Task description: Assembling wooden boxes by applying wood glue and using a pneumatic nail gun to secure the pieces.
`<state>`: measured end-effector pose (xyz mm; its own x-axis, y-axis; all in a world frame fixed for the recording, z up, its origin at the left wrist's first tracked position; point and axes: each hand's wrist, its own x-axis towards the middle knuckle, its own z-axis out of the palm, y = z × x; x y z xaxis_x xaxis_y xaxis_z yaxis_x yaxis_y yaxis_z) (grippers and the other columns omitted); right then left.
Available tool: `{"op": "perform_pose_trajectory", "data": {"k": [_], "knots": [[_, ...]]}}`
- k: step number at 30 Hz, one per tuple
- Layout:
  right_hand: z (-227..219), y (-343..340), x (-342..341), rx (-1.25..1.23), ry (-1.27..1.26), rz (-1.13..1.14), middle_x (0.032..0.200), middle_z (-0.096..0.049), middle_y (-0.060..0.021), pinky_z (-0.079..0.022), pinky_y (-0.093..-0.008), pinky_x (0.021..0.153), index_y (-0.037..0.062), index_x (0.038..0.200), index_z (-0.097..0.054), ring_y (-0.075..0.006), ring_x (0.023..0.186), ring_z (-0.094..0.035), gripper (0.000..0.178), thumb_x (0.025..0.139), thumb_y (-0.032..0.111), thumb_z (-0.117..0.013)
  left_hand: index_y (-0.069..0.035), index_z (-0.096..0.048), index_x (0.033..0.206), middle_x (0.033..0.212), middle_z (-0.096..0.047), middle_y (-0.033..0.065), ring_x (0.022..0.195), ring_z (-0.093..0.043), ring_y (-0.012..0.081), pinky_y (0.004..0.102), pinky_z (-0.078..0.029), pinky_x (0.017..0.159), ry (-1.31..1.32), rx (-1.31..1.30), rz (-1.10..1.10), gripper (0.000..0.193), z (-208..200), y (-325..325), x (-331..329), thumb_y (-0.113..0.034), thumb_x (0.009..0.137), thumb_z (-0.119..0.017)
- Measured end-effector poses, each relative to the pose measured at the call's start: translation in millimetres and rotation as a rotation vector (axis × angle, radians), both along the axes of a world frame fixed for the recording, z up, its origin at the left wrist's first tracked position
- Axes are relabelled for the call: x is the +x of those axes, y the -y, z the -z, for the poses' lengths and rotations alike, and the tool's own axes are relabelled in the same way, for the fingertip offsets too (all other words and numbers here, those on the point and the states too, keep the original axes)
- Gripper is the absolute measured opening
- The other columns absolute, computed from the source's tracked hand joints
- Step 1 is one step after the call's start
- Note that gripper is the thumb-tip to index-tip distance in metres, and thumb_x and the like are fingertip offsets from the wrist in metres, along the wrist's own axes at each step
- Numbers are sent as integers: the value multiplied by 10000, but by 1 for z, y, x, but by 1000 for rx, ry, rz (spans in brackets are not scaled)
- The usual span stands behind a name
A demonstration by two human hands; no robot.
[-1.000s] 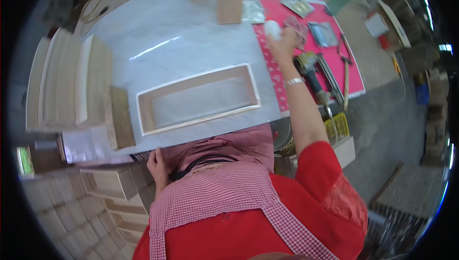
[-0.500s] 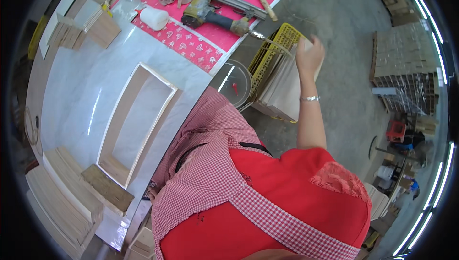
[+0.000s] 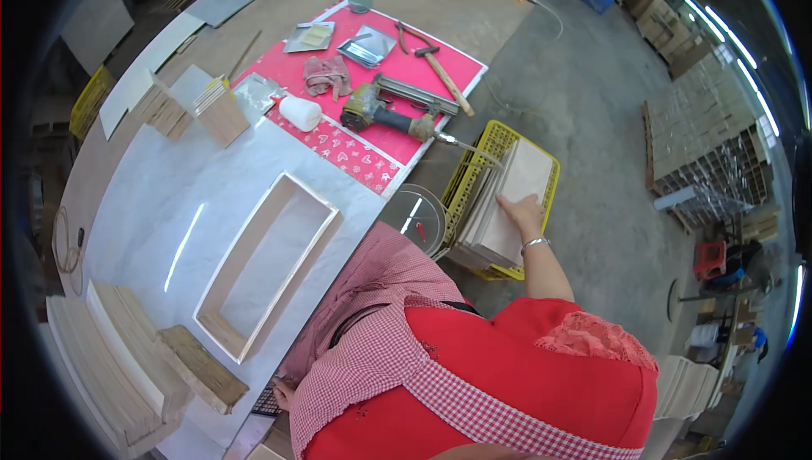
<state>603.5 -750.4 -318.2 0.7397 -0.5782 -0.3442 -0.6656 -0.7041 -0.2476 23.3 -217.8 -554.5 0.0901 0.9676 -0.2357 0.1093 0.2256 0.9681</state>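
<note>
My right hand (image 3: 523, 213) lies with thumb and fingers apart on the pale face of the outermost of several thin wooden boards (image 3: 522, 171). They stand packed in a yellow plastic crate (image 3: 468, 174) to the right of the table. At the near table edge my left hand (image 3: 285, 394) shows only in part beside the apron, its fingers mostly hidden, close to a dark keypad-like object (image 3: 266, 402). A shallow rectangular wooden frame (image 3: 296, 279) rests on the white table (image 3: 182, 206) in front of me.
A nail gun (image 3: 393, 117) with an air hose, a hammer (image 3: 448, 81), a white bottle (image 3: 299, 112) and a rag (image 3: 327, 76) lie on pink sheeting. Stacked wood strips (image 3: 114, 367) and a worn wood block (image 3: 201, 367) occupy the near left. A round transparent lid-like thing (image 3: 414, 215) adjoins the crate.
My right hand has come down from above the crate's far end onto the boards' face, nearer to me. The view has shifted, bringing more of the table's far side into sight.
</note>
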Motion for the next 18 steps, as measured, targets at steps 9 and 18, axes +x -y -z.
{"op": "perform_pose_trajectory", "data": {"k": [9, 18], "knots": [[-18, 8, 22, -57, 353, -255, 1321, -514, -334, -396, -445, 1073, -91, 1357, -411, -427, 1254, -511, 1042, 685, 617, -777, -41, -540, 827, 658, -510, -6, 570, -433, 77, 239, -356, 512, -211, 281, 39, 212, -188, 125, 103, -169, 990, -587], [-166, -213, 12, 459, 595, -1619, 1512, -377, -215, -295, -423, 1149, 5, 1516, -282, -333, 1391, -380, 1070, 647, 235, -863, 8, -674, 961, 861, -642, 108, 783, -627, 205, 291, -501, 750, -397, 593, 99, 127, -290, 120, 167, -33, 844, -703]]}}
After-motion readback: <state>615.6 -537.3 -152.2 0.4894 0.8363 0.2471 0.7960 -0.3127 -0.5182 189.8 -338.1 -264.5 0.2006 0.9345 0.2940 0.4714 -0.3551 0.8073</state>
